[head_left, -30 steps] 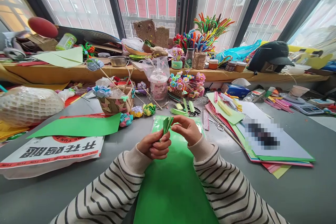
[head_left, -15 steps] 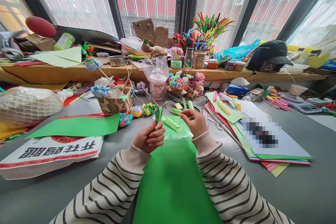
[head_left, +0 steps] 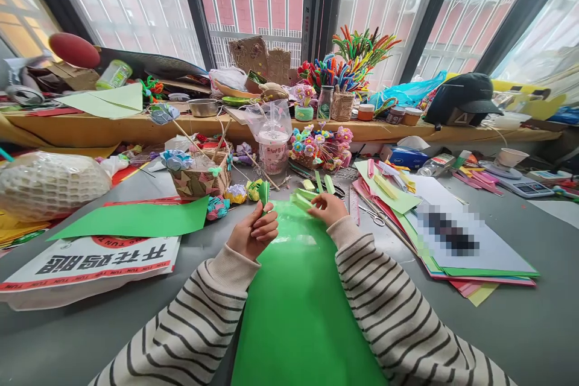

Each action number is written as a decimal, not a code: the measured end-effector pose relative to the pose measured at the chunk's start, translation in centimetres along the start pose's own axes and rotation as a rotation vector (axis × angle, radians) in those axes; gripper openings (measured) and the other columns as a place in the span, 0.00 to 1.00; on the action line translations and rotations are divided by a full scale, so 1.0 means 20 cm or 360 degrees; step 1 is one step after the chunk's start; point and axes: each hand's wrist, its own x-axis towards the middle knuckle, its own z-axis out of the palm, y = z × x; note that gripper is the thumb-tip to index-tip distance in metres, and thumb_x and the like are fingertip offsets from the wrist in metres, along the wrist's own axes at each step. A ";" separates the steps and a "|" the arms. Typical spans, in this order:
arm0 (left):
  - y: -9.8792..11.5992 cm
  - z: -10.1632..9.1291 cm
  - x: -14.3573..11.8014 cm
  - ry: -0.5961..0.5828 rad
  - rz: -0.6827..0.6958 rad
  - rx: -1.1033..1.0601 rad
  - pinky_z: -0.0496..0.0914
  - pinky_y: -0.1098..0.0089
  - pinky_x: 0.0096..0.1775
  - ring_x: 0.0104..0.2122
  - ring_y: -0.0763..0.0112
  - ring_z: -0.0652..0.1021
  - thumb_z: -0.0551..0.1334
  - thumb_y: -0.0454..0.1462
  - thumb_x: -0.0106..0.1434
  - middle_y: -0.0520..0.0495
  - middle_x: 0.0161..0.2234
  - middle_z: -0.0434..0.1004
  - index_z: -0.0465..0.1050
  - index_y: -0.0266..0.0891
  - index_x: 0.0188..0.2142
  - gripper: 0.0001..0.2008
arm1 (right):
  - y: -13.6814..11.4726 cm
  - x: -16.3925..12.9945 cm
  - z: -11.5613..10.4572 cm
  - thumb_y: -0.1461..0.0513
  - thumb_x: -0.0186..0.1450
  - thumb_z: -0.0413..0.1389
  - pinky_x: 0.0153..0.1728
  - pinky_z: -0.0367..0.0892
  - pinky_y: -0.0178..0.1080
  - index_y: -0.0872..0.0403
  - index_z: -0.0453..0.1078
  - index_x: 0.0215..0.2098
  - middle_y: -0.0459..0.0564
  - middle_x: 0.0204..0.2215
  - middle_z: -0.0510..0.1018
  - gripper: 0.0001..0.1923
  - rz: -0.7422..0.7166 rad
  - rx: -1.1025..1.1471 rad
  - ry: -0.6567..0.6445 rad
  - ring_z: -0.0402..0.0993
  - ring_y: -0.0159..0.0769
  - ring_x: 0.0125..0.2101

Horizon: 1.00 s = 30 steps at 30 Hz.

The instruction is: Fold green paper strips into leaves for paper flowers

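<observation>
My left hand (head_left: 253,232) is closed in a fist around a folded green paper piece (head_left: 264,192), which sticks up above the thumb. Thumb and fingers of my right hand (head_left: 330,210) pinch the near end of a light green folded paper strip (head_left: 300,201). Beneath both hands, a large glossy green sheet (head_left: 307,307) runs toward me. Further light green folded strips (head_left: 329,184) lie just beyond my right hand, beside black-handled scissors (head_left: 337,191).
A stack of coloured paper (head_left: 488,247) lies at the right, with silver scissors (head_left: 376,217) at its left edge. On the left are a green paper strip (head_left: 136,219) and a printed bag (head_left: 108,259). A lidded cup (head_left: 272,151) and a woven basket (head_left: 199,182) stand behind.
My right hand has moved slightly left and taken hold of the light green strip that lay on the green sheet. My left hand has shifted a little left with its green paper piece.
</observation>
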 end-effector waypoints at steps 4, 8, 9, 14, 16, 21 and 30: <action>-0.03 -0.03 0.02 0.0011 -0.0099 0.0337 0.48 0.83 0.13 0.10 0.86 0.50 0.43 0.37 0.60 0.59 0.13 0.45 0.57 0.34 0.24 0.13 | -0.01 0.02 -0.09 0.57 0.46 0.57 0.37 0.57 0.46 0.58 0.66 0.34 0.55 0.33 0.69 0.18 -0.0089 -0.0079 0.0743 0.63 0.42 0.36; -0.08 -0.05 0.05 0.0150 -0.0078 0.0825 0.49 0.82 0.13 0.10 0.86 0.51 0.49 0.41 0.57 0.59 0.13 0.49 0.58 0.35 0.24 0.11 | -0.12 -0.03 -0.09 0.53 0.52 0.51 0.35 0.61 0.42 0.55 0.68 0.32 0.53 0.32 0.71 0.15 -0.0230 0.0333 0.0243 0.65 0.38 0.35; -0.09 -0.05 0.06 0.0189 -0.0029 0.0950 0.49 0.81 0.13 0.11 0.85 0.52 0.50 0.41 0.56 0.59 0.13 0.49 0.59 0.36 0.24 0.11 | -0.16 -0.05 -0.07 0.53 0.52 0.51 0.34 0.62 0.40 0.54 0.69 0.32 0.51 0.32 0.72 0.15 -0.0255 0.0482 0.0024 0.66 0.37 0.34; -0.11 -0.07 0.06 0.0273 0.0456 0.1579 0.53 0.78 0.17 0.14 0.80 0.58 0.55 0.37 0.53 0.56 0.14 0.56 0.64 0.37 0.24 0.05 | -0.26 -0.12 0.02 0.53 0.46 0.56 0.25 0.63 0.34 0.56 0.69 0.27 0.48 0.26 0.71 0.15 -0.0206 0.0755 -0.0173 0.67 0.33 0.28; -0.12 -0.07 0.06 0.0331 0.0667 0.1825 0.57 0.76 0.22 0.19 0.76 0.64 0.57 0.35 0.51 0.53 0.18 0.63 0.67 0.39 0.27 0.03 | -0.26 -0.13 0.04 0.53 0.45 0.57 0.21 0.61 0.33 0.56 0.68 0.24 0.47 0.23 0.70 0.15 -0.0222 0.0711 -0.0122 0.65 0.30 0.24; -0.15 -0.05 0.07 0.0203 0.0810 0.2269 0.58 0.71 0.40 0.38 0.66 0.67 0.56 0.32 0.51 0.47 0.36 0.69 0.67 0.41 0.35 0.10 | -0.25 -0.14 0.05 0.52 0.46 0.55 0.20 0.59 0.32 0.56 0.68 0.24 0.45 0.18 0.68 0.15 -0.0246 0.0759 -0.0141 0.63 0.29 0.21; -0.15 -0.03 0.07 0.0113 0.0707 0.2121 0.59 0.70 0.39 0.38 0.64 0.67 0.55 0.34 0.52 0.45 0.33 0.68 0.65 0.38 0.38 0.12 | -0.26 -0.16 0.05 0.53 0.48 0.54 0.21 0.58 0.32 0.57 0.66 0.22 0.45 0.17 0.67 0.14 -0.0165 0.0722 -0.0018 0.61 0.28 0.19</action>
